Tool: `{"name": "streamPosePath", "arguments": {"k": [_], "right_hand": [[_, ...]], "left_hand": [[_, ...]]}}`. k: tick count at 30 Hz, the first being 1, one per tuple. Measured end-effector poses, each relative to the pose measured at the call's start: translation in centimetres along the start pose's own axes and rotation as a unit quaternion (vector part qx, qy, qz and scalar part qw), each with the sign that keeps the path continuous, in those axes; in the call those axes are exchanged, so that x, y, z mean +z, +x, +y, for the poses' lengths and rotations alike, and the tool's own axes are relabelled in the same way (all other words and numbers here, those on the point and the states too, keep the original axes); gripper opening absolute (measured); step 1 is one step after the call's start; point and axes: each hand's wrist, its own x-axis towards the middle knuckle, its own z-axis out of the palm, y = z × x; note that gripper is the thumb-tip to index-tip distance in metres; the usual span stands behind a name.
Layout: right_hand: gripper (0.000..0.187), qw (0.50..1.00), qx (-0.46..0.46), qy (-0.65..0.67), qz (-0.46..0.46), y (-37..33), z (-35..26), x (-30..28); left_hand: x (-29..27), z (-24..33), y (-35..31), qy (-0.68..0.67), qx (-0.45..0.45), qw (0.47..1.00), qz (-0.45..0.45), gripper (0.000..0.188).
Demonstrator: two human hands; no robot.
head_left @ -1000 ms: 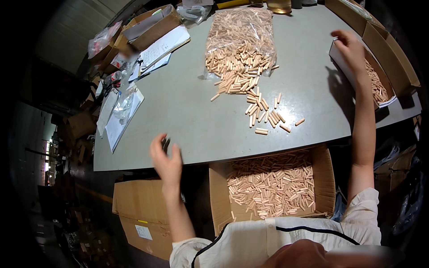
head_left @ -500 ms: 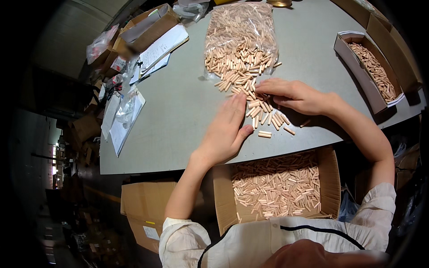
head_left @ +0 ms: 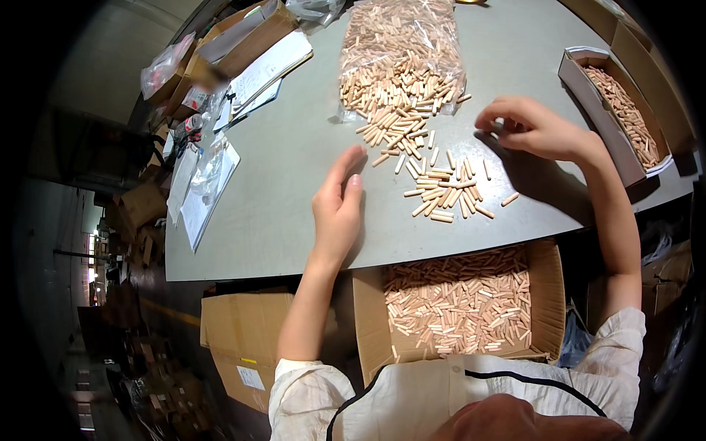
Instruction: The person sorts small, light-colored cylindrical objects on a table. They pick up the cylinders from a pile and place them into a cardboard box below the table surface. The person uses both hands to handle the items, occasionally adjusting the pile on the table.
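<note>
Small wooden dowels [head_left: 446, 194] lie loose on the grey tabletop between my hands. They trail back to a clear plastic bag [head_left: 401, 33] whose dowels spill from its near end. My left hand [head_left: 337, 209] stands on edge left of the loose dowels, fingers stretched out and thumb apart, holding nothing. To the right of the pile, my right hand [head_left: 533, 128] hovers over the table, its fingers loosely bent and apart, with nothing visible in them. Below the table's front edge, an open cardboard box [head_left: 546, 298] holds many more dowels.
At the right stands a long narrow box [head_left: 599, 110] of dowels beside a brown cardboard box [head_left: 651, 70]. Papers [head_left: 268, 66], a clipboard [head_left: 213, 198] with clear plastic on it and an open carton [head_left: 246, 44] line the left side. A closed carton [head_left: 246, 331] sits below left.
Both hands have moved off the dowels and apart, left hand to the left, right hand up and to the right. The near dowels now lie more spread out.
</note>
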Motion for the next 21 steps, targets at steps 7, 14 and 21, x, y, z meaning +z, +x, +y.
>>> {"name": "streamPosePath", "arguments": {"k": [7, 14, 21], "right_hand": [[0.040, 0.963, 0.015, -0.018, -0.269, -1.1, -5.1, -1.2], [0.022, 0.940, -0.069, 0.170, -0.288, -0.7, -5.9, 2.4], [0.016, 0.981, -0.191, 0.019, -0.015, 0.7, -5.3, 6.3]], "left_hand": [[0.6, 1.5, -0.2, 0.126, 0.097, 0.985, -0.060, 0.044], [1.5, 1.9, 0.0, 0.228, 0.285, 0.926, -0.094, 0.032], [1.2, 1.3, 0.0, 0.223, 0.312, 0.920, -0.086, 0.021]]}}
